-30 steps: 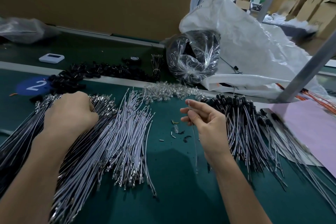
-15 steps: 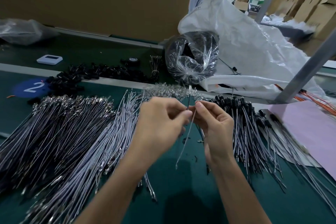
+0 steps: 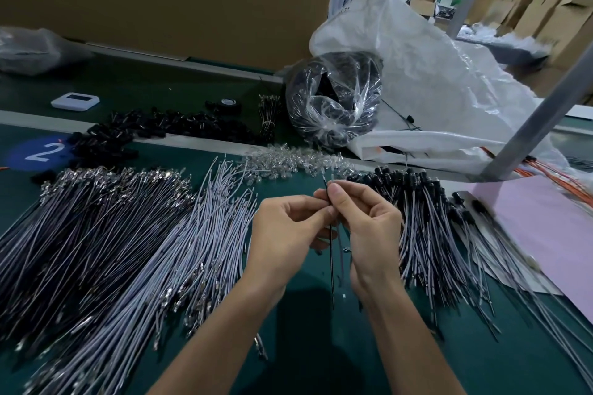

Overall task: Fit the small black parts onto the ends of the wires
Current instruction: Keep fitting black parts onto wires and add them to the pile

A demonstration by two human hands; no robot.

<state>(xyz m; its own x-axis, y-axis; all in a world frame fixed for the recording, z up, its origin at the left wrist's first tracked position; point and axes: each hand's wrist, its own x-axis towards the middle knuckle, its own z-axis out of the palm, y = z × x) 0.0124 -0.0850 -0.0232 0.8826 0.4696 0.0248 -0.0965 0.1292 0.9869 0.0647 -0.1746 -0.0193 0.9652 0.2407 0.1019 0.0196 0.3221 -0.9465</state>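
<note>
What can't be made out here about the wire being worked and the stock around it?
- Head view: fingers of the left hand and right hand cover the pinched stretch of the held wire; whether a part is fitted there is hidden.
- Head view: the grey wire pile runs off the left and bottom edges.
- Head view: the display of the white device is too small to read.

Dim bench, bright bg top right, wide-angle edge warp.
</note>
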